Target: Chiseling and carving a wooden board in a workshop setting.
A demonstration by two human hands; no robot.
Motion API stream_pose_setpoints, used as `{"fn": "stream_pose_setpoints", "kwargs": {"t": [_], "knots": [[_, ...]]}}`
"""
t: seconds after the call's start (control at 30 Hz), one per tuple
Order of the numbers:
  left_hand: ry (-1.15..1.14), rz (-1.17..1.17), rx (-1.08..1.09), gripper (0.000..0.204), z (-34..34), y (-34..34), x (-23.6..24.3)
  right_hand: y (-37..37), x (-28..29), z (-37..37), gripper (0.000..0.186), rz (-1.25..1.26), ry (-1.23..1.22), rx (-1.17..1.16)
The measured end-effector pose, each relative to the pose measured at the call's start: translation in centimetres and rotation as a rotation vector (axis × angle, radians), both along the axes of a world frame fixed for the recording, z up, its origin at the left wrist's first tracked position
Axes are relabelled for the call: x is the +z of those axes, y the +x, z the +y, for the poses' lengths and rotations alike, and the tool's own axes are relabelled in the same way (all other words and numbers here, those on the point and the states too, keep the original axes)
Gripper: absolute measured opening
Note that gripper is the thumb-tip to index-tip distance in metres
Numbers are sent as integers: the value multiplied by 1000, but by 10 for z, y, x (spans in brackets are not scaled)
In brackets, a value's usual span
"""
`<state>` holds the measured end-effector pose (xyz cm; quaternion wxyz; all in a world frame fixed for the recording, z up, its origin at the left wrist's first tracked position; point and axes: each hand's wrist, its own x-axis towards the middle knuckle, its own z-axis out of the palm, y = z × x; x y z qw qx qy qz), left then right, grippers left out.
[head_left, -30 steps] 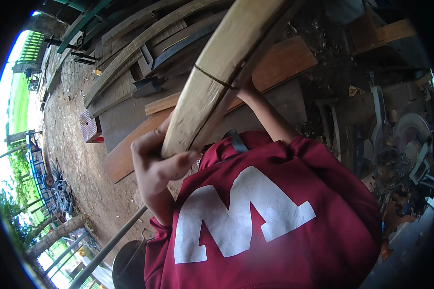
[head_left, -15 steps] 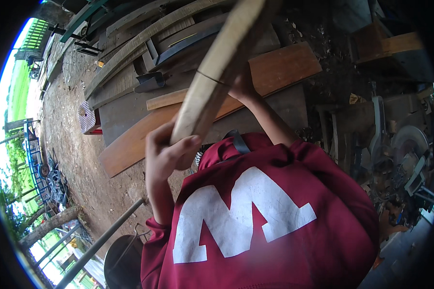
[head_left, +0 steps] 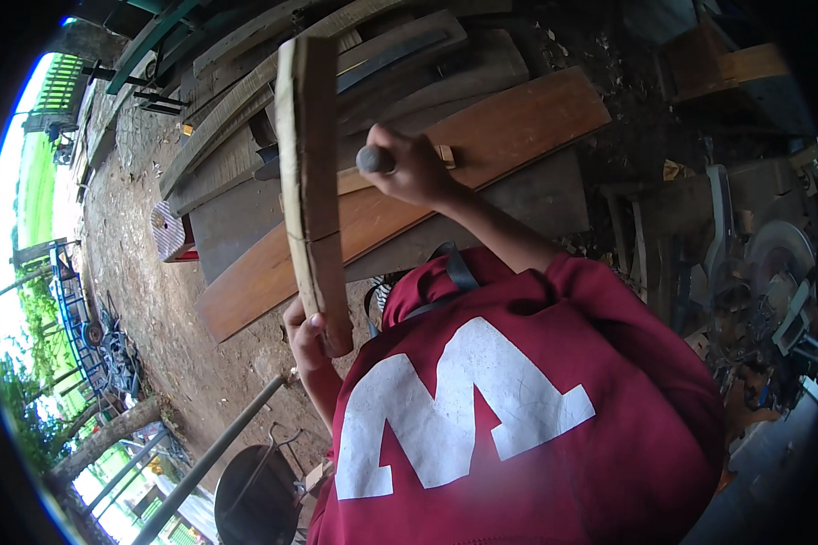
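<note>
My left hand grips the lower end of a thick length of wood, pale on one face and brown on the other. A thin dark line crosses it below the middle. To its right, my right hand is closed around a tool with a rounded grey end; the rest of the tool is hidden, so its kind cannot be told. Beneath both hands lies a long reddish-brown board, with a narrow pale wooden strip on top, partly covered by the wood and my right hand.
Several long planks lie stacked beyond the board. At the right stands machinery with a round disc. A grey pole and a dark round seat are at the lower left, over the dirt floor.
The length of wood has swung left and tipped more upright, with my left hand lower on it. My right hand has come out from behind it and moved left, showing the grey-ended tool.
</note>
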<state>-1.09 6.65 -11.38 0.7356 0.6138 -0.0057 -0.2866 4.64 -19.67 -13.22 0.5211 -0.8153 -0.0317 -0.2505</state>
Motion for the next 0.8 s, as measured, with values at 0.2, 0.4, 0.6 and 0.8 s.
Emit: {"fn": "stream_pose_setpoints", "kwargs": {"t": [0.2,0.4,0.6,0.8], "knots": [[-45,17,340,30,28,-7,-15,5,-23,41,30,-22,-293,104],[361,-80,366,29,33,-5,-14,4,-24,52,27,83,-316,144],[403,81,237,33,8,-7,-47,15,-43,69,21,154,-353,137],[413,95,249,26,15,-8,-70,24,-57,77,17,202,-371,126]]}}
